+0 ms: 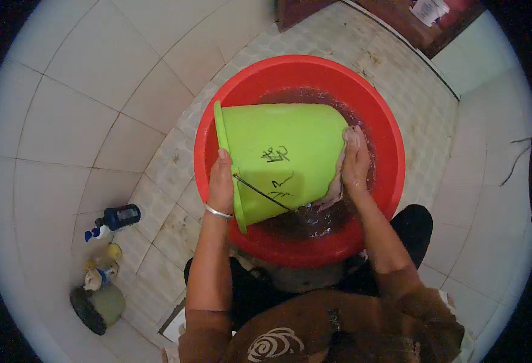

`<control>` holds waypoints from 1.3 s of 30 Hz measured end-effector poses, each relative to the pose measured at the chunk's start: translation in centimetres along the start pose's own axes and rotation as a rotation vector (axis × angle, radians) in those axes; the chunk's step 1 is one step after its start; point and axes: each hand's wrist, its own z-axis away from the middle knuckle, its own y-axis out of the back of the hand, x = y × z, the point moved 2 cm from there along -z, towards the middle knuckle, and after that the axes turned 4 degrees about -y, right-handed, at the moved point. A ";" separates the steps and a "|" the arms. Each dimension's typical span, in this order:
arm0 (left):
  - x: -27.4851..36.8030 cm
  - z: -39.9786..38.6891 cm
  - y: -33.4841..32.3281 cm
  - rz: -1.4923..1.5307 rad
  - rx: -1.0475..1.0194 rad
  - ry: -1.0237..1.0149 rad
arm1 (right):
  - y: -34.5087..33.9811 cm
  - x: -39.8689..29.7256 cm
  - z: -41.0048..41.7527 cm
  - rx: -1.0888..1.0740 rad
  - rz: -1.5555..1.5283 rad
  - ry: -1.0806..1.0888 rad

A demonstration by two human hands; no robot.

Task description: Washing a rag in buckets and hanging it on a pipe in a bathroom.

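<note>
A lime-green plastic bucket [288, 136] lies on its side above a round red plastic basin [300, 68], its rim facing left. Dark handwriting marks its wall, and a thin wire handle [261, 191] slants across it. My left hand [221, 181] grips the bucket's rim, with a silver bangle at the wrist. At the other end, my right hand [356, 159] presses a wet, pale pinkish cloth [335, 183] against the bucket's base. Murky water [325, 220] with some bubbles fills the lower part of the basin. The inside of the bucket is hidden.
Patterned floor tiles [166, 236] surround the basin, with tiled walls [80, 90] on both sides. By the left wall stand a dark blue pump bottle [122, 217], several small items and a greenish container [107, 304]. Beyond a sill at upper right is a white tub [429, 11].
</note>
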 end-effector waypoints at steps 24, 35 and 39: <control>-1.9 1.3 -4.3 -0.196 -0.081 -0.334 | -12.9 -5.4 -12.9 -0.761 0.515 0.520; -2.3 2.6 -4.2 -0.362 -0.102 -0.473 | -13.0 -14.2 -2.1 -0.802 -0.025 0.585; -2.4 4.1 -6.5 -0.438 -0.083 -0.419 | -15.9 -11.0 -9.5 -0.991 0.583 0.508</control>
